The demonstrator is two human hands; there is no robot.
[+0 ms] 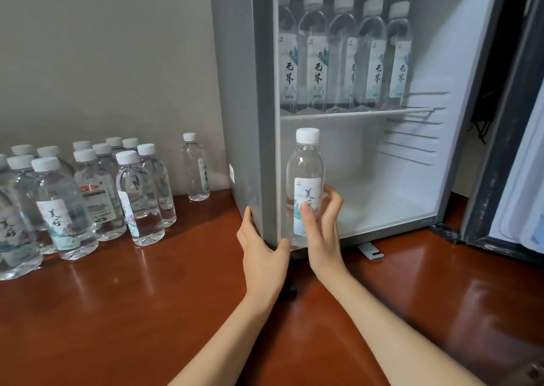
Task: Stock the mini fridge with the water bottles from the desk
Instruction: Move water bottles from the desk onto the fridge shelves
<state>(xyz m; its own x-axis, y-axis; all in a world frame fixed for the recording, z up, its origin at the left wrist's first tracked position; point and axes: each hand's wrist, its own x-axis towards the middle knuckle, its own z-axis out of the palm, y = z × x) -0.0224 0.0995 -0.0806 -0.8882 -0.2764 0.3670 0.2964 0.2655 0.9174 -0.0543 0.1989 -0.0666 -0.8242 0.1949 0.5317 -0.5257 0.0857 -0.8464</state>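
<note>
The step in hand was loading the lower compartment of the mini fridge [253, 91]. The right hand [321, 238] held one water bottle [304, 164] upright at the compartment's front left corner, thumb on the label and fingers curled at its three o'clock side. Whether its base already stood on the fridge floor could not be told. The left hand [262, 247] lay flat, fingers straight, bracing the fridge's left wall at about nine o'clock of the bottle and holding nothing. Five bottles [343, 53] filled the upper shelf [412, 110] at twelve o'clock. Many more bottles [88, 194] stood on the worktop [147, 312], well off at nine o'clock of the fridge. Likely next, the bottle wanted sliding toward the back at twelve o'clock to leave room for those to follow, then letting go cleanly so it would not tip.
</note>
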